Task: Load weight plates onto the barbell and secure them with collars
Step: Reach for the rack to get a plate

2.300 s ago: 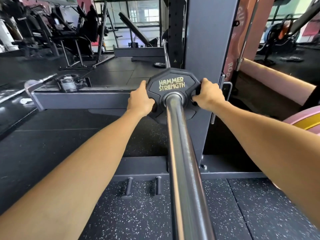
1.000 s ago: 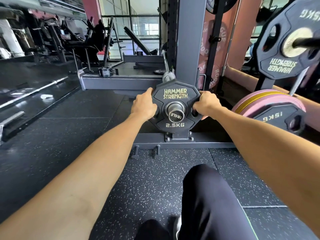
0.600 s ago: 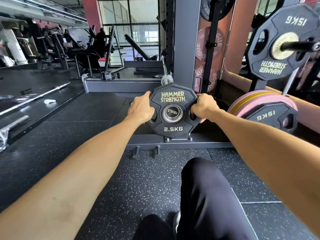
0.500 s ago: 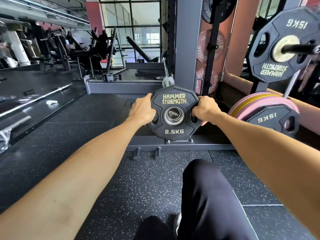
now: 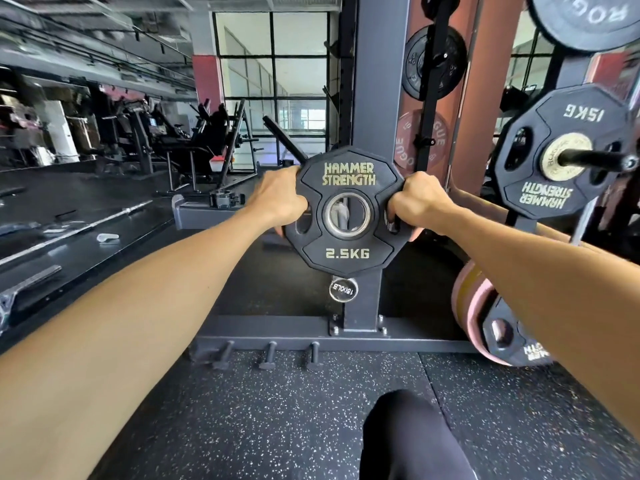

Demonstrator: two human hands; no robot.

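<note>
- Head view shows me the 2.5 kg plate (image 5: 347, 209) held upright in the air in front of the rack upright (image 5: 379, 98), its steel-ringed bore above the barbell end (image 5: 343, 289) and clear of it.
- My left hand (image 5: 280, 201) is wrapped over the plate's left edge, fingers curled tight through the grip slot; my right hand (image 5: 417, 202) is clenched the same way on the right edge.
- I judge it light, rigid and rubber-coated, so grippy; the side slots are the natural hold.
- To load it I would need the bore lowered level with the sleeve and kept square, or it will bind.
- No collar is in either hand.
</note>
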